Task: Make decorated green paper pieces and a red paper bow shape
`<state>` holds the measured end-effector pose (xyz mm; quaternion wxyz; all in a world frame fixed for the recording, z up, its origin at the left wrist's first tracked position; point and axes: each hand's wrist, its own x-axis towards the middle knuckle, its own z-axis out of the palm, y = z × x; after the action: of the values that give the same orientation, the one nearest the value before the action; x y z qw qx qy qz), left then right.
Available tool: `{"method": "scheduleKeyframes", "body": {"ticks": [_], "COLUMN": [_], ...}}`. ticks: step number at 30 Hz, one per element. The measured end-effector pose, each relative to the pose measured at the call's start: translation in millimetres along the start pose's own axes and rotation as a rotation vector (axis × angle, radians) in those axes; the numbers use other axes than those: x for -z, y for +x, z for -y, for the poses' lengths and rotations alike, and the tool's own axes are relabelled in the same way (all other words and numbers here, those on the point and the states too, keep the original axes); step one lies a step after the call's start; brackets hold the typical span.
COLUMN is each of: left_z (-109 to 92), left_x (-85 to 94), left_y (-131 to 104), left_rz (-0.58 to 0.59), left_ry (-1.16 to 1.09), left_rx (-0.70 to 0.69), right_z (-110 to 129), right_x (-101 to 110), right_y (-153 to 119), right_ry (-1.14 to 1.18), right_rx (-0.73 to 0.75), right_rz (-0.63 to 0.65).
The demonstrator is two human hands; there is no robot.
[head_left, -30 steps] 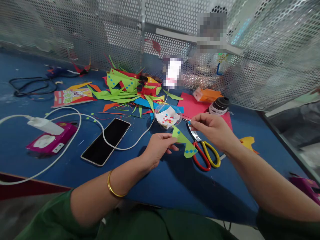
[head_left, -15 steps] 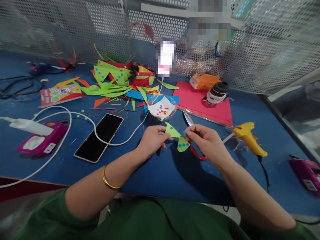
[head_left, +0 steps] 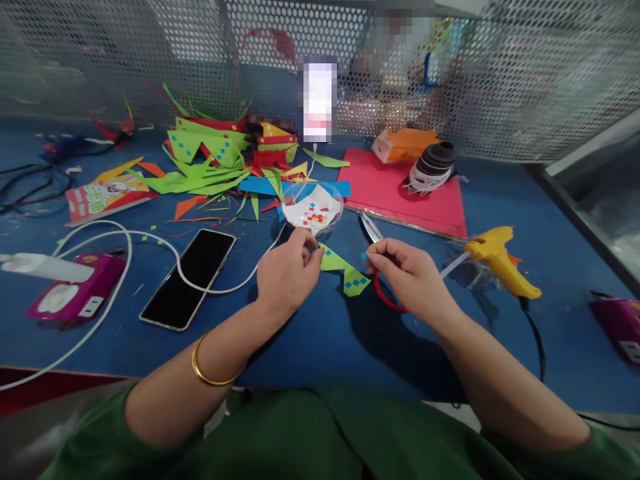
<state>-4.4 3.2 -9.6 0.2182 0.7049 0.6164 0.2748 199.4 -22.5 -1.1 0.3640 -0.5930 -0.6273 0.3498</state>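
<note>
My left hand [head_left: 286, 275] pinches one end of a green zigzag paper strip [head_left: 346, 270] that carries small blue squares. My right hand [head_left: 407, 277] hovers just right of the strip, its thumb and forefinger pinched on a tiny blue paper square [head_left: 365, 255]. Scissors [head_left: 376, 241] with red handles lie under my right hand, blades pointing away. A clear dish [head_left: 313, 208] of small red, blue and yellow paper squares sits just beyond my left hand.
A black phone [head_left: 189, 277] on a white cable lies at the left, beside a magenta power strip [head_left: 75, 297]. A yellow glue gun [head_left: 500, 263], red card [head_left: 400, 193], tape rolls [head_left: 433, 165] and a pile of paper scraps [head_left: 220, 163] crowd the blue table. Perforated metal screens stand behind.
The view has tilted down and right, bringing the glue gun into sight. My hands with the strip have come lower, and my left hand's grip has turned palm-down.
</note>
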Motion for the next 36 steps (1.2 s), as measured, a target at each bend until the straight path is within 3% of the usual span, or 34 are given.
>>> {"method": "scheduleKeyframes", "body": {"ticks": [2,6,9,14,17,22,28,30,36], "left_z": [-4.2,-9.6,-10.8,-12.5,-13.7,-13.5,-14.6,-15.3,-13.5], "left_x": [0.6,-2.5,-4.0,-1.7,-0.6,-0.8,0.0,0.7,0.5], "left_y": [-4.6,-11.3,-13.2,-14.4,-14.4,-12.8,-10.7,-9.4,-7.0], "left_rz": [-0.015,0.181,0.273,0.266,0.254,0.337,0.41,0.425,0.398], "left_ry": [-0.104,-0.371,-0.393,-0.307,-0.322,-0.573,-0.625,-0.683,-0.902], "left_rx": [-0.109,-0.172,-0.149,-0.194,-0.197,-0.012,0.061,0.09,0.202], "right_z": [0.7,4.4,7.6,10.1,11.0,9.9,9.9,13.4,10.5], "right_x": [0.3,-1.4,-3.8,-5.4,-4.6,-6.3,-3.8,1.9,5.5], "right_y": [-2.2,-7.4,-10.3,-12.5,-13.7,-14.1,-12.1,-17.6,-54.2], "right_ry": [-0.072,-0.25,-0.402,-0.579,-0.533,-0.264,-0.316,-0.432,-1.151], "right_rx": [0.062,0.238,0.333,0.376,0.357,0.246,0.298,0.269,0.0], "right_rz": [0.013,0.076,0.107,0.13,0.132,0.063,0.086,0.097,0.121]}}
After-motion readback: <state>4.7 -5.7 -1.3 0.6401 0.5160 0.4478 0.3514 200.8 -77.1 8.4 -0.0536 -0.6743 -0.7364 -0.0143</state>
